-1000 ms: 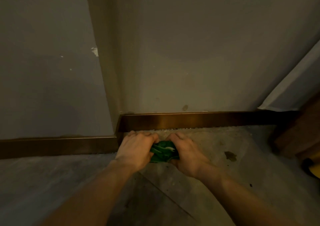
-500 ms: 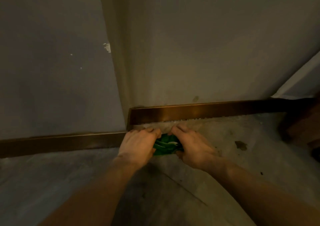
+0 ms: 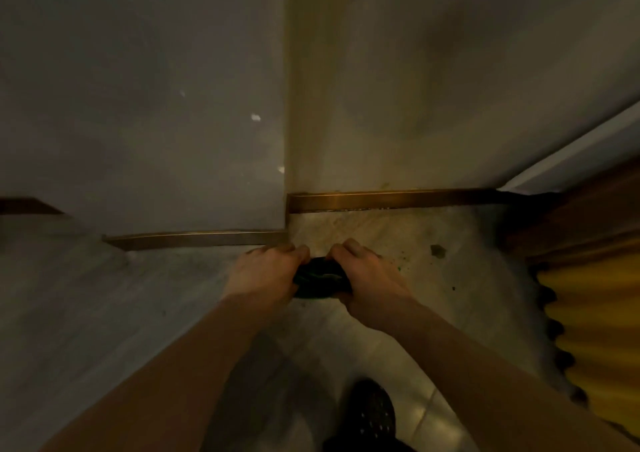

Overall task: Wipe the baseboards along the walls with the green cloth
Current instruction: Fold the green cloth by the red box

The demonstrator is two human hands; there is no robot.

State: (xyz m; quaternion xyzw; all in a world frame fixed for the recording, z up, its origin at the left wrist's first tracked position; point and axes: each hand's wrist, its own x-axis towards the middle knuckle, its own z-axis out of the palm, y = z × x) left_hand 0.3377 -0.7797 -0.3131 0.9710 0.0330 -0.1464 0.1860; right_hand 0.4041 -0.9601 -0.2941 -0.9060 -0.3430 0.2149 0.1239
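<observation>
Head view, dim light, some blur. Left hand point(image 3: 265, 275) and right hand point(image 3: 369, 278) sit side by side low over the floor point(image 3: 138, 296), both with fingers curled down and gripping a bunched cloth point(image 3: 320, 278) held between them; the cloth reads dark green, nearly black here. The cloth lies on or just above the floor, near the outside corner where two walls meet, short of the baseboard point(image 3: 391, 200) on the set-back wall. A second baseboard point(image 3: 194, 238) runs along the nearer wall; the left hand's fingertips are just beside its right end. A dark stain point(image 3: 438, 250) marks the floor right of the right hand. A dark perforated shoe point(image 3: 372, 413) shows at the bottom edge. A yellow ridged object point(image 3: 599, 320) fills the right edge.
</observation>
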